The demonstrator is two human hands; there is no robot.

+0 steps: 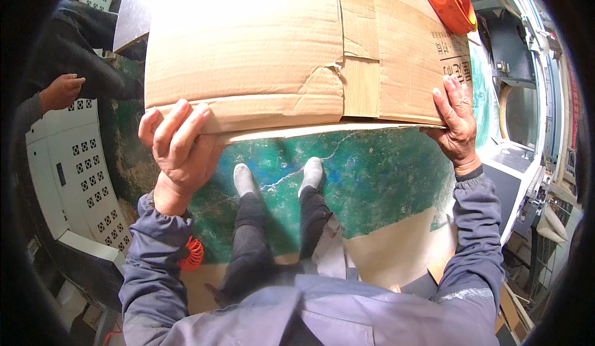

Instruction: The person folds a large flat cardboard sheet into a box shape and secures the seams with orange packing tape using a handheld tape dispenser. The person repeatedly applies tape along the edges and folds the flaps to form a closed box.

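A large brown cardboard sheet (246, 58) with a torn edge and printed writing lies across the top of the view. My left hand (181, 141) grips its near left corner, fingers curled over the top. At the near right corner, my right hand (455, 118) rests its fingers on the cardboard, with the thumb at the edge below. Between two cardboard parts, a strip of wood-grain surface (360, 87) shows. An orange plastic tape dispenser or similar holder (448, 4) sits on the cardboard's far right part.
Another person's hand (62, 91) and dark-clothed legs are at the left, beside a white panel with dark square marks (83, 160). A red coiled hose (191, 254) hangs near my left sleeve. Machinery (509, 44) stands at the right. Green worn floor (372, 183) lies below.
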